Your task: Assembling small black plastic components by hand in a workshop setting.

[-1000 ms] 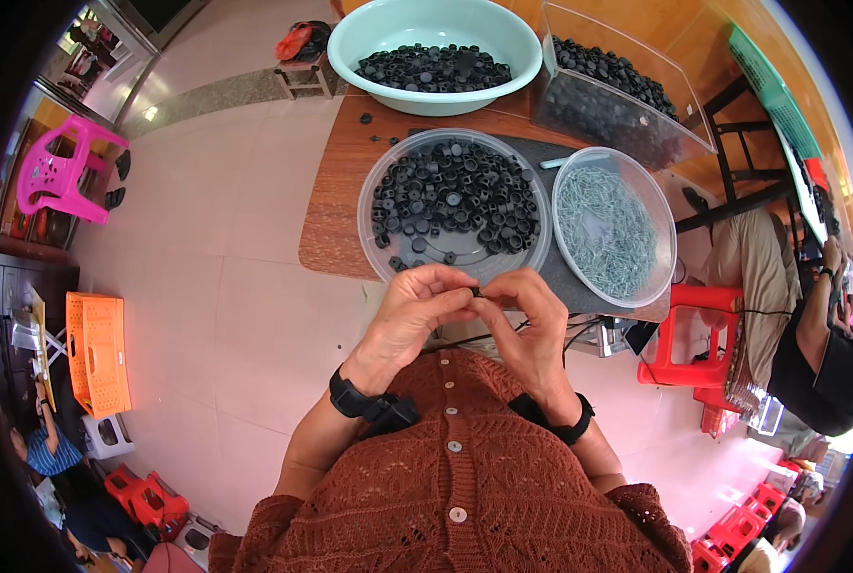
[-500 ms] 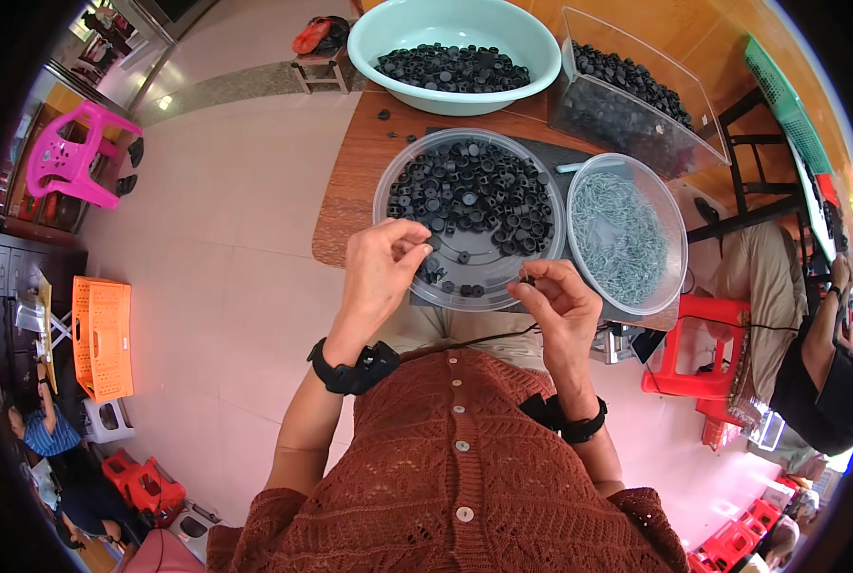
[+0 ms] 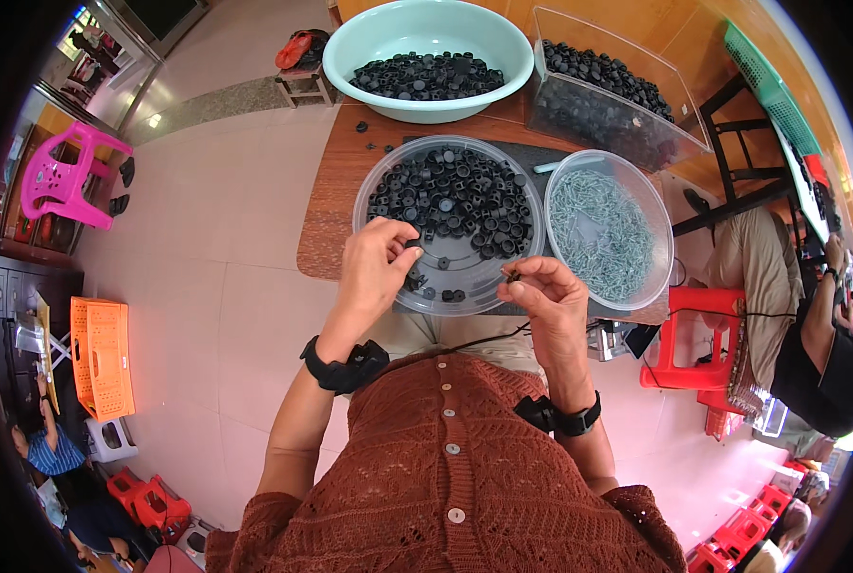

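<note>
Left hand (image 3: pixel 374 263) picks black caps (image 3: pixel 450 196) from clear tray (image 3: pixel 464 298); neighbouring bowl (image 3: pixel 663 250) holds screws (image 3: pixel 600 229)

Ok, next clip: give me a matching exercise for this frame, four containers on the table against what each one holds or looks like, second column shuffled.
Things:
1. pale green basin
2. clear rectangular bin
3. left round clear tray
4. right round clear tray

Descriptions:
A. filled with small silvery metal pieces
B. round, at the far edge of the table, holding black parts
C. under the left hand, black parts piled toward its far side
D. straight-walled, at the far right, black parts heaped inside

Pairs: 1-B, 2-D, 3-C, 4-A
</note>
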Action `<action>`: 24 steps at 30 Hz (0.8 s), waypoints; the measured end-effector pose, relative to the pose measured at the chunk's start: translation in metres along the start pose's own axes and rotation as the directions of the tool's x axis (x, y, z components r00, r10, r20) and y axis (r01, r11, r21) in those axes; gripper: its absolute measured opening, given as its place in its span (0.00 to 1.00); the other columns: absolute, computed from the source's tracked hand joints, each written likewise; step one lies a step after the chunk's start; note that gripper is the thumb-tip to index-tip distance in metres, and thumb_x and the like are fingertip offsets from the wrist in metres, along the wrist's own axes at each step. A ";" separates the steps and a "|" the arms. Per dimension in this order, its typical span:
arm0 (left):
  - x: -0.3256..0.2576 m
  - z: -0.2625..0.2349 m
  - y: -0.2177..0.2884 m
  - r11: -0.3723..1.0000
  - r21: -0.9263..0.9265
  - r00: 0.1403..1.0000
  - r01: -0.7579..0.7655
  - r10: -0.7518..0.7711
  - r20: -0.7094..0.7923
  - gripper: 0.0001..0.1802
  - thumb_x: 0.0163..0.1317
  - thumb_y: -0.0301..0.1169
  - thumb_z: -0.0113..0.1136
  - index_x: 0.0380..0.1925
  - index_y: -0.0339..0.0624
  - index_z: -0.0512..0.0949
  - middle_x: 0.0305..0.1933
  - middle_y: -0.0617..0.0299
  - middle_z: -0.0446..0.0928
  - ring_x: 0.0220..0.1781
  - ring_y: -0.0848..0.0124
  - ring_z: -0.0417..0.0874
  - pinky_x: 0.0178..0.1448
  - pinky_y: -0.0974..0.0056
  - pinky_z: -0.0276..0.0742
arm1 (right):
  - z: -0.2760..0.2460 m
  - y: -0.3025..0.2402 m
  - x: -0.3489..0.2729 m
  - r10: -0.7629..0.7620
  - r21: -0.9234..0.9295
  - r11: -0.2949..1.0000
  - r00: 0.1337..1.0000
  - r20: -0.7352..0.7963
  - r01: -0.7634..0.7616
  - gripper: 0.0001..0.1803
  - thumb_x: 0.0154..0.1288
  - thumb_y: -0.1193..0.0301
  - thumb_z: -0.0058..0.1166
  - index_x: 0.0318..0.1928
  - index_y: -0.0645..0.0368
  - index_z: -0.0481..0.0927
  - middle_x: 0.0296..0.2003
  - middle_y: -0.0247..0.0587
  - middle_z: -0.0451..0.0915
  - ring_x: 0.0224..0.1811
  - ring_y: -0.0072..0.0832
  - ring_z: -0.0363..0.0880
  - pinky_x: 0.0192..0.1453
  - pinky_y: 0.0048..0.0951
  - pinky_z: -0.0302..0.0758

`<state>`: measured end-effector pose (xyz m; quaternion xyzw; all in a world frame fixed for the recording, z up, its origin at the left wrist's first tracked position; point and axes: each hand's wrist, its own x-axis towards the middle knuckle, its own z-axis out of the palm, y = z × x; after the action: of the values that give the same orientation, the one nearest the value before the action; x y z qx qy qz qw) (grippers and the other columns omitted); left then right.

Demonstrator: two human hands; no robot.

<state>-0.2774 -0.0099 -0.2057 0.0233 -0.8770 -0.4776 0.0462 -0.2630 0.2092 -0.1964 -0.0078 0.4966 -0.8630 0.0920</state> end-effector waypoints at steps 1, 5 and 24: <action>0.000 -0.003 0.001 1.000 0.002 1.000 0.001 -0.001 -0.003 0.09 0.50 0.20 0.62 0.34 0.35 0.79 0.33 0.58 0.78 0.32 0.72 0.80 0.37 0.69 0.75 | 0.001 -0.001 0.000 -0.001 0.019 1.000 1.000 0.014 0.001 0.11 0.53 0.85 0.58 0.38 0.66 0.77 0.37 0.43 0.80 0.36 0.27 0.82 0.44 0.25 0.79; -0.007 -0.012 0.014 0.560 -0.773 0.943 0.298 -0.046 0.330 0.10 0.57 0.22 0.59 0.40 0.34 0.77 0.40 0.57 0.78 0.39 0.73 0.81 0.45 0.70 0.78 | 0.012 -0.008 -0.003 -0.014 -0.029 0.999 1.000 0.015 0.015 0.11 0.52 0.87 0.58 0.38 0.67 0.78 0.37 0.42 0.79 0.36 0.27 0.82 0.44 0.24 0.79; -0.025 0.001 0.013 0.039 -0.843 0.834 0.537 0.127 0.537 0.13 0.61 0.24 0.55 0.46 0.36 0.74 0.44 0.59 0.77 0.44 0.71 0.80 0.50 0.69 0.78 | 0.054 -0.020 -0.010 -0.428 -0.692 0.545 0.867 0.255 0.473 0.11 0.47 0.84 0.61 0.35 0.64 0.82 0.33 0.41 0.80 0.32 0.26 0.80 0.36 0.22 0.76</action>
<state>-0.2523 0.0003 -0.1965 -0.0001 -0.2793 -0.9296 -0.2404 -0.2506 0.1742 -0.1512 -0.1950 0.7788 -0.5819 -0.1300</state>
